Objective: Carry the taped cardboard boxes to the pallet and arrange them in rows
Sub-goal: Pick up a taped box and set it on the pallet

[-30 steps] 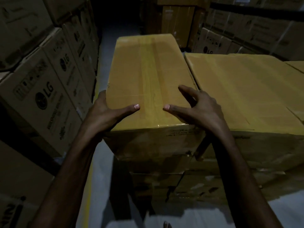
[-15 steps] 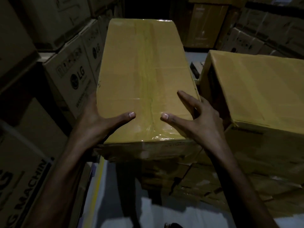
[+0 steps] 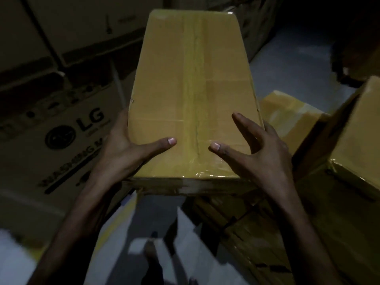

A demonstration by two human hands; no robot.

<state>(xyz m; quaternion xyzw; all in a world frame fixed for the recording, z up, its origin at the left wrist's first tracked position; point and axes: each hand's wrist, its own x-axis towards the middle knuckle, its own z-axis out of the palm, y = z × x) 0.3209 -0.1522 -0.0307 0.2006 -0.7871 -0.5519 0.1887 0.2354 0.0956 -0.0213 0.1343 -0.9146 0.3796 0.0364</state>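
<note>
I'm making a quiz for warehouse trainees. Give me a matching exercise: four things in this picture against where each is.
Things:
1 taped box
2 LG washing machine carton
3 left hand
4 right hand

Places:
A far left of view
B gripping the box's right edge
C centre, held between both hands
D gripping the box's left edge

Pairs: 1-C, 2-A, 3-D, 4-B.

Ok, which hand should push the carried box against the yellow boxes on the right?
Left, probably. The left hand grips the box on its outer side, away from the yellow boxes; the right hand sits between and could get pinched.
</note>
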